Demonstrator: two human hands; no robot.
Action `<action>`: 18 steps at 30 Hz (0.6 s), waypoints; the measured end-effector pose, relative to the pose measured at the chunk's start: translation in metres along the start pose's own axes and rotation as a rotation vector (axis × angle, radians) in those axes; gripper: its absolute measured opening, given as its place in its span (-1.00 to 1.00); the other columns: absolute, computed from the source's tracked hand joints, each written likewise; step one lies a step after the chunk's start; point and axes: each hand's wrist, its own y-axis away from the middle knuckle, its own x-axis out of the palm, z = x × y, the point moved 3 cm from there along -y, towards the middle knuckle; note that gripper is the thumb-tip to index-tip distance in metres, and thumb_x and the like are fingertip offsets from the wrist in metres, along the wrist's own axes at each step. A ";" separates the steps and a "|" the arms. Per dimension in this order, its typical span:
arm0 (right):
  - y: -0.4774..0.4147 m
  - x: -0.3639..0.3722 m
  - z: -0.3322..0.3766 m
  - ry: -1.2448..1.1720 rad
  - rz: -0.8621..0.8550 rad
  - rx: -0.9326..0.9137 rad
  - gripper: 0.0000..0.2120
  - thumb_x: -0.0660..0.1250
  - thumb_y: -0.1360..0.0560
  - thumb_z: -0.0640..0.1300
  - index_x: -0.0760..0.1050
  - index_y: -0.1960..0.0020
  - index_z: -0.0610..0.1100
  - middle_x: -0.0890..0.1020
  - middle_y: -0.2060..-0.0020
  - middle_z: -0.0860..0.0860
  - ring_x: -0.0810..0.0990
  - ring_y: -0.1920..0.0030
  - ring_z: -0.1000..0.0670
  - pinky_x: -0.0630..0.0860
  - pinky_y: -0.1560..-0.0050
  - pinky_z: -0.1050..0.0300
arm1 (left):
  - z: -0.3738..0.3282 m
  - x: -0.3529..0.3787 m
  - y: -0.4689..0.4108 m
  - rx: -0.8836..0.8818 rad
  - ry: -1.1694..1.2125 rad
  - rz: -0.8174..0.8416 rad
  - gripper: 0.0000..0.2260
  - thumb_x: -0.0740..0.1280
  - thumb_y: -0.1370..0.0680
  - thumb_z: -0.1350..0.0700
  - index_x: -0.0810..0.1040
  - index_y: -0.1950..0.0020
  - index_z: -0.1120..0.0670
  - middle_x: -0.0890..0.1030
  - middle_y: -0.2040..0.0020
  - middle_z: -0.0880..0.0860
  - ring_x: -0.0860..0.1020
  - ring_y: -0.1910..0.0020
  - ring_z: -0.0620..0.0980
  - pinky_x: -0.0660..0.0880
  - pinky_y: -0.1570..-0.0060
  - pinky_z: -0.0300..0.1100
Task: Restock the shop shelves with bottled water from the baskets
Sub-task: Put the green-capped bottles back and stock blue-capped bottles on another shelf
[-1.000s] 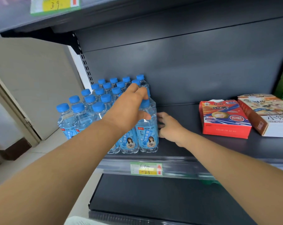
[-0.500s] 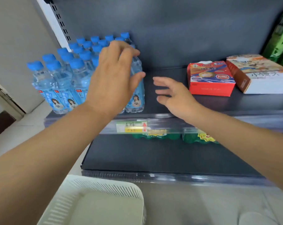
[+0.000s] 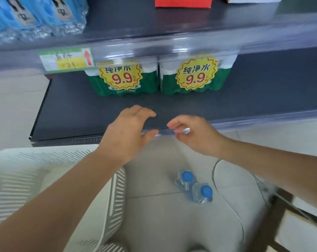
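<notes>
Both hands hang over the front edge of the lower shelf (image 3: 77,113): the left hand (image 3: 130,131) has a wide, empty grip, and the right hand (image 3: 194,135), somewhat blurred, seems loosely curled around nothing. Two blue-capped water bottles (image 3: 193,186) stand touching on the floor below the right hand, beside the white slatted basket (image 3: 50,160). Blue-labelled bottles (image 3: 37,17) fill the left of the upper shelf (image 3: 172,24), with green multipacks (image 3: 125,82) beneath.
</notes>
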 end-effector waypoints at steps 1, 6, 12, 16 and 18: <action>0.006 0.005 -0.018 0.093 0.065 0.065 -0.66 0.25 -0.46 -0.41 0.52 -0.19 -0.17 0.56 -0.12 -0.07 0.56 0.01 0.07 0.40 0.14 0.48 | -0.001 0.019 0.004 -0.010 -0.004 0.132 -0.56 0.38 -0.48 -0.03 0.41 -0.34 -0.06 0.43 -0.28 -0.06 0.37 -0.28 -0.02 0.43 -0.19 0.04; 0.044 0.017 -0.093 0.617 0.556 0.422 -0.38 0.27 -0.46 -0.35 0.20 -0.47 -0.08 0.32 -0.38 -0.06 0.34 -0.37 -0.03 0.33 -0.11 0.30 | -0.016 0.101 0.024 0.010 -0.080 0.563 -0.39 0.36 -0.49 -0.01 0.18 -0.48 -0.09 0.21 -0.46 -0.12 0.21 -0.41 -0.05 0.26 -0.37 -0.13; 0.072 0.045 -0.140 0.614 0.625 0.417 -0.04 0.56 -0.24 -0.09 0.09 -0.48 -0.06 0.38 -0.31 -0.06 0.44 -0.27 -0.06 0.43 -0.21 0.13 | -0.034 0.164 0.043 0.024 0.050 0.724 -0.22 0.44 -0.43 0.06 0.07 -0.52 -0.11 0.06 -0.53 -0.14 0.09 -0.48 -0.06 0.20 -0.41 -0.12; 0.075 0.061 -0.152 0.605 0.478 0.309 -0.26 0.51 -0.26 -0.03 0.28 -0.37 -0.04 0.48 -0.21 0.00 0.51 -0.17 -0.05 0.47 -0.14 0.07 | -0.040 0.186 0.051 0.007 -0.036 0.730 -0.18 0.43 -0.44 0.12 -0.03 -0.53 -0.08 -0.04 -0.55 -0.12 0.01 -0.52 0.01 0.23 -0.40 -0.04; 0.075 0.062 -0.151 0.644 0.439 0.256 -0.44 0.46 -0.30 -0.03 0.38 -0.25 -0.06 0.55 -0.11 0.00 0.55 -0.07 -0.05 0.49 -0.02 0.11 | -0.043 0.193 0.051 0.002 -0.050 0.655 -0.31 0.36 -0.49 0.17 0.05 -0.50 -0.01 0.05 -0.54 -0.07 0.04 -0.51 0.02 0.27 -0.35 -0.05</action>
